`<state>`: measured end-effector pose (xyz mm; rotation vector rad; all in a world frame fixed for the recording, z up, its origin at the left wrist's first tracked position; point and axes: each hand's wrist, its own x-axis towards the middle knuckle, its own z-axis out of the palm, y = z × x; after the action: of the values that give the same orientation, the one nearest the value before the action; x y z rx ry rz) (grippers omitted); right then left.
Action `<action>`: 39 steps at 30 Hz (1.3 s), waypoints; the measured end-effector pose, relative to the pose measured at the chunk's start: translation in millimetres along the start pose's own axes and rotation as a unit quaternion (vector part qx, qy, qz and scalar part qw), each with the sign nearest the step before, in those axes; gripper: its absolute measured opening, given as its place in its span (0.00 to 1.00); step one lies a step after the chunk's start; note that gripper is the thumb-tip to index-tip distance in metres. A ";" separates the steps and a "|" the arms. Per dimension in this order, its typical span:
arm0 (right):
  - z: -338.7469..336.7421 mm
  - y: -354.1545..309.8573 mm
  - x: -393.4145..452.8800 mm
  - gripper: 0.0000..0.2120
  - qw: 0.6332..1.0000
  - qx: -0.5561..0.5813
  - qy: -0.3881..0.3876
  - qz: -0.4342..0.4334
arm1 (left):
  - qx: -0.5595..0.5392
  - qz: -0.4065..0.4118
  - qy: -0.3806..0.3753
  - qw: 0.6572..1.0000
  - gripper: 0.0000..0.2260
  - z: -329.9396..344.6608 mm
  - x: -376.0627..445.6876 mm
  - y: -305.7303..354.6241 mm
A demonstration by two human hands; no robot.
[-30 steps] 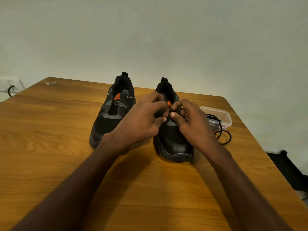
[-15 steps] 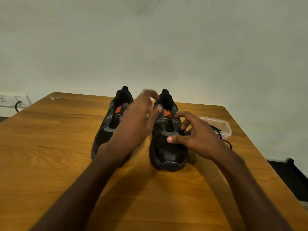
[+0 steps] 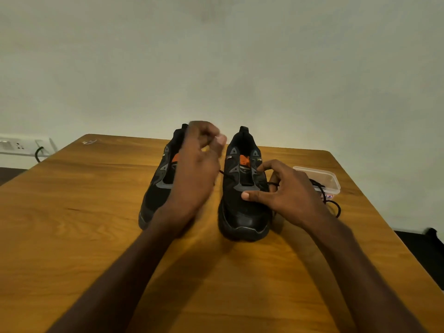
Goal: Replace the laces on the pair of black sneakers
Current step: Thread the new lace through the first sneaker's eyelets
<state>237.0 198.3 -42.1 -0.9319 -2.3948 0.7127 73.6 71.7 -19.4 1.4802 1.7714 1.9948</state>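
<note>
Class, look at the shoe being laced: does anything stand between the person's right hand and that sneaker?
Nothing visible does. The right hand already rests on the right sneaker, thumb across its upper. The plastic container sits beyond the hand, out of the way.

Table (image 3: 72, 224): wood, visible grain, smooth with soft sheen. Right sneaker (image 3: 242, 205): matt black cloth upper, smoother glossy toe cap, grey overlays. Left sneaker (image 3: 156, 195): same matt cloth. Far-right container (image 3: 329, 181): clear plastic. Wall (image 3: 216, 56): matt.
</note>
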 end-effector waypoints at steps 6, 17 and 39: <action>3.6 2.6 -1.7 0.33 0.999 0.023 0.027 -0.020 | 0.350 -0.004 -0.139 0.926 0.07 12.0 -7.9 -22.0; 1.1 3.6 -2.7 0.32 0.999 0.044 0.001 -0.013 | -0.308 -0.104 0.001 0.946 0.12 -9.8 7.3 7.6; 1.0 0.8 -2.9 0.42 1.000 0.019 0.014 0.002 | 0.188 -0.032 -0.101 0.976 0.15 2.2 0.0 -16.4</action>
<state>238.7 196.5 -44.1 -0.9253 -2.3479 0.7378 66.9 78.6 -32.9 1.6289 2.1542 1.4727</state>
